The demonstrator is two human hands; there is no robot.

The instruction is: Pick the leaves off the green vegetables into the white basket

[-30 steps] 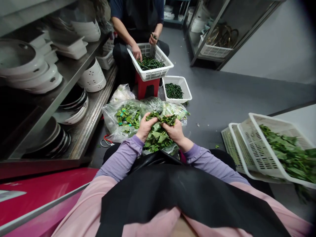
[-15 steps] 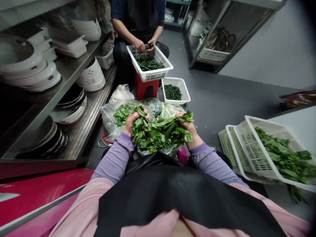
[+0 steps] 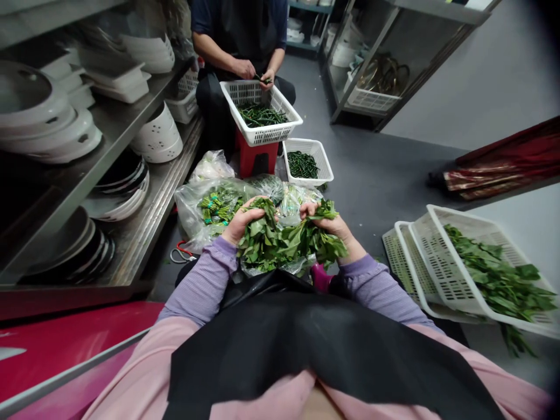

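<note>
My left hand point(image 3: 240, 223) and my right hand point(image 3: 329, 223) are both closed on a bunch of leafy greens point(image 3: 284, 242), held above my lap and a black apron point(image 3: 306, 344). The hands grip the stem ends, a hand's width apart, with the leaves hanging down between them. Just beyond the bunch lie clear plastic bags of banded greens point(image 3: 214, 207) on the floor.
White baskets point(image 3: 441, 262) with leafy greens sit at my right. A co-worker's hands point(image 3: 251, 71) work over a white basket of green stems point(image 3: 260, 114) on a red stool; a smaller basket point(image 3: 306, 163) is beside it. Steel shelves of dishes point(image 3: 100, 140) stand at left.
My hands pulled the bunch apart and lifted it, then came slightly closer and lower. The co-worker's hands moved together above the basket. The view shifted a little to the right.
</note>
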